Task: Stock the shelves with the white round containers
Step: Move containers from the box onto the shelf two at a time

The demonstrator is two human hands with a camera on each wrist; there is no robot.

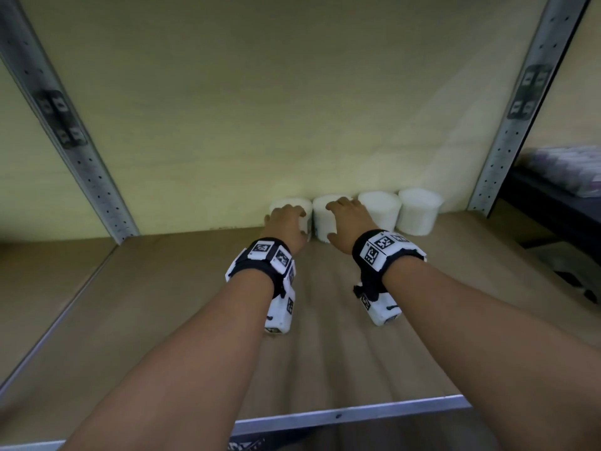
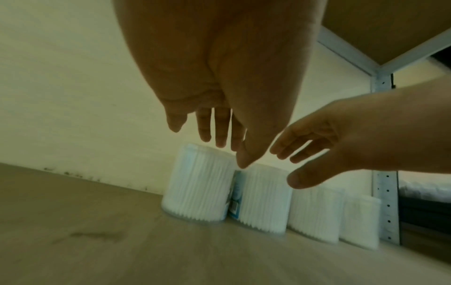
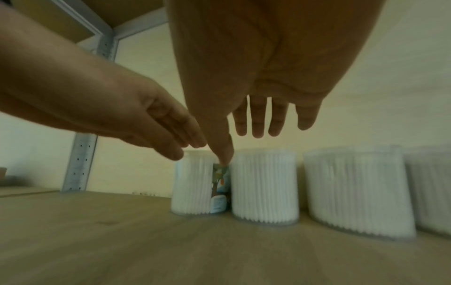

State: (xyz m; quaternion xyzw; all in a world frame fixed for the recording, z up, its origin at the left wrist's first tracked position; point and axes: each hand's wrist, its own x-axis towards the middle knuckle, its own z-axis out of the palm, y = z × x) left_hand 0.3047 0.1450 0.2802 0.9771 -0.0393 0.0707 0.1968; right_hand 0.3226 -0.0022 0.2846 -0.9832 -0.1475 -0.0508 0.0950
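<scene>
Four white round containers in a row at the back of the wooden shelf (image 1: pixel 325 320), against the pale wall.

Left hand (image 1: pixel 286 224) over the leftmost container (image 2: pixel 197 185); fingers straight and apart, holding nothing. In the wrist views they hover just above its lid; contact cannot be told.

Right hand (image 1: pixel 349 219) over the second container (image 3: pixel 264 187), fingers spread, nothing gripped.

Third container (image 1: pixel 379 211) and fourth container (image 1: pixel 419 211) sit to the right of the right hand, touching or nearly so.

Judgement: four placed, both hands free. The shelf to the left of the left hand and in front of the row is bare, so plenty of stocking looks left. No supply of further containers clearly seen.
</scene>
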